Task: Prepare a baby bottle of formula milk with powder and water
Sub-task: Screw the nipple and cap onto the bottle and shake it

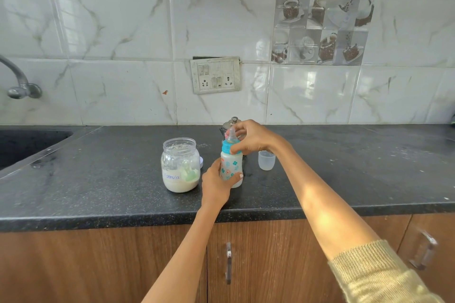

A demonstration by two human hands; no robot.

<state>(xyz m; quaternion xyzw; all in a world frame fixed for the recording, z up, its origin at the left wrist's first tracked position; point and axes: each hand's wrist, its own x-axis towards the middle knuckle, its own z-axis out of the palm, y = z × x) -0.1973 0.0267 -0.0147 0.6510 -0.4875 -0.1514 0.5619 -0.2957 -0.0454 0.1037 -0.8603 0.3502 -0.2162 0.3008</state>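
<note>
Dark speckled bench (pixel 98 192) carries the baby bottle (pixel 231 170), upright near the front edge. Left hand (pixel 218 186) wraps its patterned body; right hand (pixel 251 140) pinches the blue collar (pixel 227 147) under the teat. Light, stiff plastic, likely slick: best held mid-body. Formula jar (pixel 180 165) just beside, clear cap (pixel 266 160) behind.

Speckled matt stone counter (pixel 98 179); glossy marble-look tiles (pixel 110 19); clear plastic jar (pixel 180 165); wood-grain cupboards (pixel 98 265)
</note>
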